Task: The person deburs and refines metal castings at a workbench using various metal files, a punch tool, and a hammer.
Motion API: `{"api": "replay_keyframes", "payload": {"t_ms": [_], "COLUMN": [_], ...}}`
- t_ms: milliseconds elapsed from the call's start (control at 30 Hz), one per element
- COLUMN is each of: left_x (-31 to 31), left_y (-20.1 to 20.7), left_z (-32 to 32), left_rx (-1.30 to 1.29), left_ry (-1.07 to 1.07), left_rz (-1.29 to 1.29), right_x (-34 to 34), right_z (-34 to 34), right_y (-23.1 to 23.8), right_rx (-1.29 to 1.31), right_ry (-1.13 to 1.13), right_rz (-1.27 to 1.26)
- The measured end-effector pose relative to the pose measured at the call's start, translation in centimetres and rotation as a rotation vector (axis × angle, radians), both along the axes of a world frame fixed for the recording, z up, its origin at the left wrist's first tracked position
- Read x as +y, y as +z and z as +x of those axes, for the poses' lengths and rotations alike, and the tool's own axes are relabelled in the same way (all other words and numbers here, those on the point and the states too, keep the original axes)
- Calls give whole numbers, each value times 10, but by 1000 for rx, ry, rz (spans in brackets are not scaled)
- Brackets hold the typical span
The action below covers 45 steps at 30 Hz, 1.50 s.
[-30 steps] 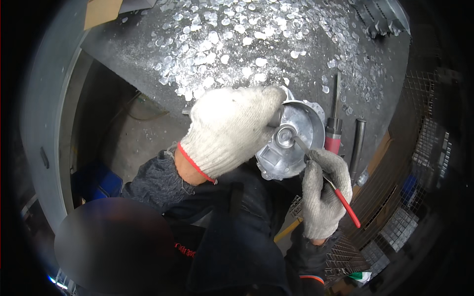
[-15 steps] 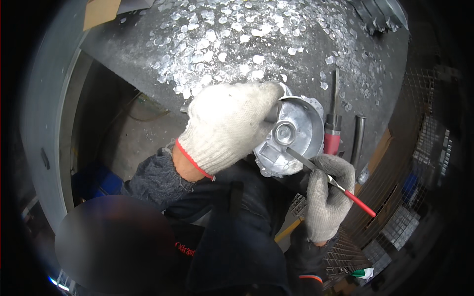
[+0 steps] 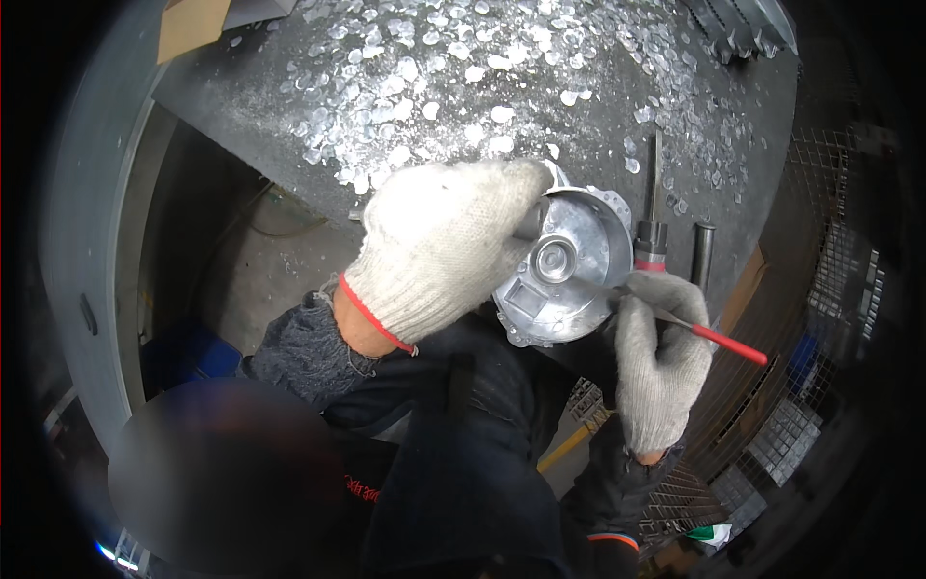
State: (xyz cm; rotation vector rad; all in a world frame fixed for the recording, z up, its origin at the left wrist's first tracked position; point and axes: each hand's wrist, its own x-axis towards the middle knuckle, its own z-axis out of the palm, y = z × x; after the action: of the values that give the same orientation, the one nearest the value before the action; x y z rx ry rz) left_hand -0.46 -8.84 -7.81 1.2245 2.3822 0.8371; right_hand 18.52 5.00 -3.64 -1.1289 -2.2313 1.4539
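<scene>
My left hand [image 3: 444,246], in a white knit glove with a red cuff edge, is closed on the left rim of a round cast-metal housing [image 3: 590,232]. The housing tilts open side up at the table's near edge, with a raised ring at its centre and a small rectangular recess below. In a matching glove, my right hand [image 3: 666,362] grips a flat file with a red handle [image 3: 730,344]. The file's grey blade reaches over the housing's lower right; its tip is blurred. The handle sticks out to the right of my fingers.
Thin metal flakes [image 3: 405,106] litter the dark table [image 3: 260,125]. Right of the housing lie a red-bodied tool with a long metal bit [image 3: 654,236] and a metal rod [image 3: 703,253]. Ribbed metal parts [image 3: 738,27] sit far right, a cardboard box [image 3: 193,27] far left. Wire-mesh cages [image 3: 820,193] stand at the right.
My right hand has shifted right with the file, drawing its blade away from the housing's central ring toward the rim. My left hand and the housing have hardly moved.
</scene>
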Motion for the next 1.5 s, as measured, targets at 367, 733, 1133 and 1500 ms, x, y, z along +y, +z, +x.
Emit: {"api": "replay_keyframes", "payload": {"t_ms": [367, 733, 1133, 1500], "left_x": [3, -11, -10, 90], "left_y": [27, 47, 52, 40], "left_z": [-12, 16, 34, 18], "left_rx": [228, 1129, 304, -911], "left_ry": [-30, -778, -841, -102], "left_rz": [292, 430, 286, 779], "right_x": [104, 197, 128, 79], "right_z": [42, 66, 90, 96], "right_y": [22, -21, -35, -42], "right_rx": [-97, -464, -132, -469], "right_ry": [287, 729, 151, 17], "right_rz": [1041, 1215, 1160, 797]}}
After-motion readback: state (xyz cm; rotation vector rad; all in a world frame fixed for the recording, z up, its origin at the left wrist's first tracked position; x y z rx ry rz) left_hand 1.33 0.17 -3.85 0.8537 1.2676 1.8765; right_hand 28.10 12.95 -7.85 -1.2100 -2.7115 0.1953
